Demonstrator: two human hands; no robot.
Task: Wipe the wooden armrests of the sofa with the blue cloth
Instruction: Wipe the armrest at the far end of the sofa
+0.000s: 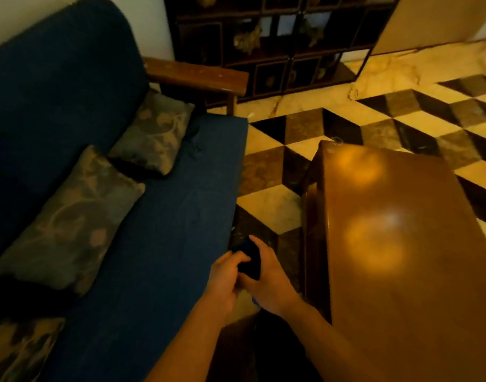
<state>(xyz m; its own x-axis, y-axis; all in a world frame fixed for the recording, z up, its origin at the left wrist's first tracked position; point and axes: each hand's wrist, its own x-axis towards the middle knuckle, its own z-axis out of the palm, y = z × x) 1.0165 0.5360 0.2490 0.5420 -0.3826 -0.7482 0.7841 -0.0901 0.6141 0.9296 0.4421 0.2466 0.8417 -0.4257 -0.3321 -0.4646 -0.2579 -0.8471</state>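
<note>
The upholstered sofa (142, 230) was deep navy blue, plain and unpatterned. Its flat wooden armrest (197, 75) was reddish brown with pale flecks. The rectangular fabric cushions (70, 216) were grey-olive with a faded floral scroll pattern. The small folded cloth (250, 259) showed dark blue. The polished wooden table (401, 271) was warm brown with orange light reflections. The tiled stone floor (305, 150) bore a cube pattern in cream, black and mottled brown. The lattice-fronted cabinet (277, 51) was near-black brown.

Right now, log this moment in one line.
both hands holding dark blue cloth | brown wooden armrest untouched | wiping not started
</note>
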